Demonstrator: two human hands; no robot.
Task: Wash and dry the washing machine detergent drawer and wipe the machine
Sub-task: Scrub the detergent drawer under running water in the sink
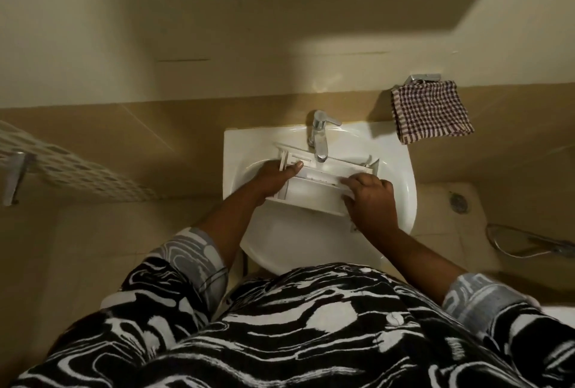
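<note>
From my head camera, looking down, the white plastic detergent drawer [314, 183] lies across the bowl of the white ceramic sink [298, 238], just below the chrome faucet [320, 138], with its far wall right under the spout. It is tilted, the end to the left of the faucet sitting farther from me than the other. My left hand [275, 177] is at that left end. The thumb lies stretched along the top by the end wall and the palm is against the side, so I grip the drawer there, though my fingers are hidden beneath it. My right hand [370, 197] is to the right of the faucet and nearer to me, its fingers curled over the drawer's near wall and clamped on it. The drawer spans most of the bowl's width, both ends close to the rim, while the near part of the bowl lies open between my forearms. To the right of the faucet, a red-and-white checked cloth [431, 112] hangs on the wall, well apart from my right hand.
</note>
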